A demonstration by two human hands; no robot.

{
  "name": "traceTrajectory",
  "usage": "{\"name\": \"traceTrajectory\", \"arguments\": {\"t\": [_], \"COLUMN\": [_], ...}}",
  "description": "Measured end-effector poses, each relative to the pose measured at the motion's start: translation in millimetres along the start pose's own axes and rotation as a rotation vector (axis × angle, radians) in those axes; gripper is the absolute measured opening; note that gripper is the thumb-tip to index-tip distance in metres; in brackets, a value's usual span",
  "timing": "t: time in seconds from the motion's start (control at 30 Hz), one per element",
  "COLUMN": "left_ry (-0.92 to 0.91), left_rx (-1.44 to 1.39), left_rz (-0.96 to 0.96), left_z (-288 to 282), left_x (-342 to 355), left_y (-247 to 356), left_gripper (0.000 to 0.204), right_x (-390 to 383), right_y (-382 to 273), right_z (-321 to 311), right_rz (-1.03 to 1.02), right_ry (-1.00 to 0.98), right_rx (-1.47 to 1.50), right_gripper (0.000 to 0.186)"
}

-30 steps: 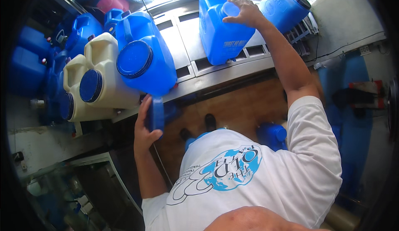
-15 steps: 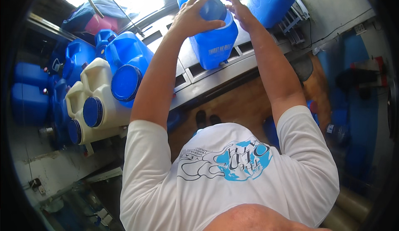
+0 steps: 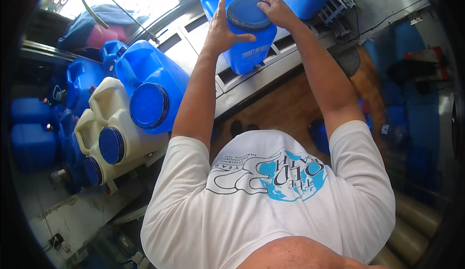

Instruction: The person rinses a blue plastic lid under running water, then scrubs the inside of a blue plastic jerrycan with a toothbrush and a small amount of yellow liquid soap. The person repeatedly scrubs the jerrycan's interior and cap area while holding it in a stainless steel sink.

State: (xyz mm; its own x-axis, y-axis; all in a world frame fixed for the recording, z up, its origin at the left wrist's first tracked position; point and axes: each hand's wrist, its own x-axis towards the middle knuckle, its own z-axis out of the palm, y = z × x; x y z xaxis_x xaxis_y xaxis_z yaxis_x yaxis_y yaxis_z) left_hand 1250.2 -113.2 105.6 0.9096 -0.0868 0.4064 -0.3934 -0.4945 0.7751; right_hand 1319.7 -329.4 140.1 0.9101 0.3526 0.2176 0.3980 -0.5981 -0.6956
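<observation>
Blue lid point(image 3: 249, 13) is set over the mouth of blue jug point(image 3: 249, 53), stood on metal counter point(image 3: 247, 85). Left hand point(image 3: 224, 34) is spread wide at its left; right hand point(image 3: 277, 11) is curled at right rim, grip unclear. Apparently steadied from both sides.

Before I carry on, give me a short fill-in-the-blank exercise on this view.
The lid between the left hand and right hand is coloured ____.
There are ____ cream jugs in view.
These jugs stand on the person's ____ side.
The shirt is mainly ____.

Missing words: blue; two; left; white.
</observation>
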Motion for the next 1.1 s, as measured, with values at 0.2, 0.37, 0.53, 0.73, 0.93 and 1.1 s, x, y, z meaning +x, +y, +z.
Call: {"name": "traceTrajectory", "arguments": {"t": [0.2, 0.37, 0.53, 0.73, 0.93, 1.1], "left_ry": [0.079, 0.068, 0.065, 0.083, 0.092, 0.124], "left_rx": [0.109, 0.091, 0.127, 0.086, 0.072, 0.068], "left_rz": [-0.132, -0.134, -0.128, -0.112, -0.096, -0.076], "left_z": [27, 31, 28, 27, 26, 27], "left_x": [-18, -16, -19, -20, -19, -22], "left_y": [-22, -20, -23, -22, -24, -26], "left_gripper": [0.132, 0.128, 0.13, 0.129, 0.128, 0.128], "right_x": [24, 45, 38, 41, 31, 30], "right_y": [-68, -62, -81, -44, -55, -77], "right_z": [6, 12, 24, 7, 9, 12], "right_rz": [0.109, 0.155, 0.175, -0.058, -0.076, -0.014], "right_ry": [-0.239, -0.406, -0.38, -0.373, -0.389, -0.433], "right_rx": [-0.566, -0.788, -0.837, -0.655, -0.689, -0.72], "right_gripper": [0.106, 0.125, 0.121, 0.111, 0.105, 0.105]}}
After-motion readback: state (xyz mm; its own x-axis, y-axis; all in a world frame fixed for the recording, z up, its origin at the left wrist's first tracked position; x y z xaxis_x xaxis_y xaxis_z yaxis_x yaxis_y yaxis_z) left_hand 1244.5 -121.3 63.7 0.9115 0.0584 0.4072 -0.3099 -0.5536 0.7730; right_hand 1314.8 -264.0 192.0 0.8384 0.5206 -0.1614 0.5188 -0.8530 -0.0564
